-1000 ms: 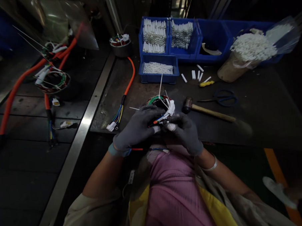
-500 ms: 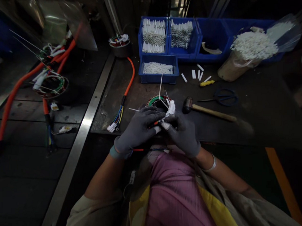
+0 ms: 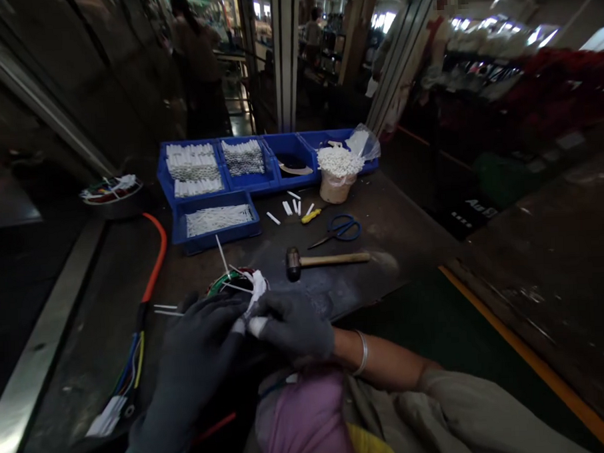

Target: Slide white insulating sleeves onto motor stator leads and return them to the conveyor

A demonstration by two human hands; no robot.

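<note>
Both my hands wear dark grey gloves and meet over a wound motor stator (image 3: 230, 283) with green and red windings at the table's near edge. My left hand (image 3: 197, 354) is curled round the stator's wires. My right hand (image 3: 291, 327) pinches a white sleeve (image 3: 255, 302) on a wire, fingers closed. White cable ties (image 3: 222, 255) stick up from the stator. An orange cable (image 3: 154, 259) with coloured leads and a white connector (image 3: 106, 417) runs along the table at my left.
Blue bins (image 3: 217, 230) of white tubes and ties stand at the back, beside a bag of white tubes (image 3: 337, 171). A mallet (image 3: 323, 259), blue scissors (image 3: 339, 229), a yellow tool (image 3: 311, 216) and loose tubes lie between. Another stator (image 3: 111, 191) sits far left. People stand in the background.
The view has swung up and to the right, so the hands and stator now sit lower left. Both hands stay closed on the stator's wires and sleeve.
</note>
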